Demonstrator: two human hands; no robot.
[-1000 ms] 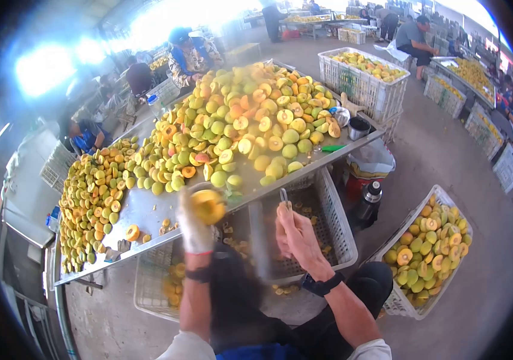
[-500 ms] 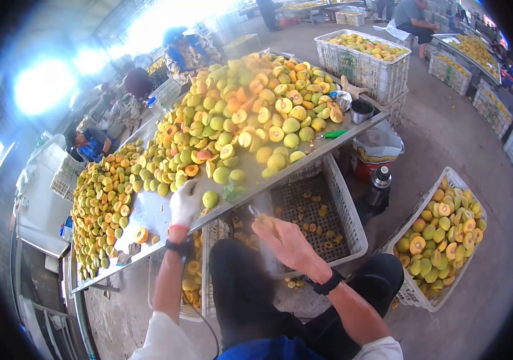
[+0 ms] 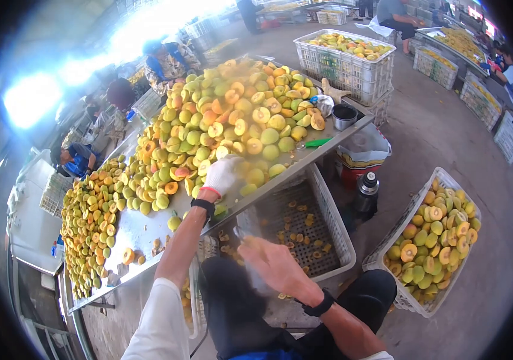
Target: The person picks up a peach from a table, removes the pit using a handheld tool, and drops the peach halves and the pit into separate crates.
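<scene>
My left hand (image 3: 223, 174), in a white glove, reaches to the near edge of a large heap of halved yellow peaches (image 3: 208, 129) on the metal table (image 3: 148, 225). Its fingertips blend into the fruit, so I cannot make out whether they grip any. My bare right hand (image 3: 277, 267) is closed in front of my knees, over the near side of a crate (image 3: 348, 243) with a few small orange scraps in it. From its fingers sticks a small tool with a thin metal tip (image 3: 241, 233), blurred. A single peach (image 3: 174, 223) lies near the table's front edge.
A green-handled tool (image 3: 318, 143) and a metal cup (image 3: 345, 116) sit at the table's right end. A flask (image 3: 367, 191) stands on the floor, left of a crate of peach halves (image 3: 427, 312). Other people work at tables farther back.
My left hand has moved up and right, from the table's front edge to the peach heap. My right hand has shifted slightly down and left, still holding the tool. The view has turned slightly.
</scene>
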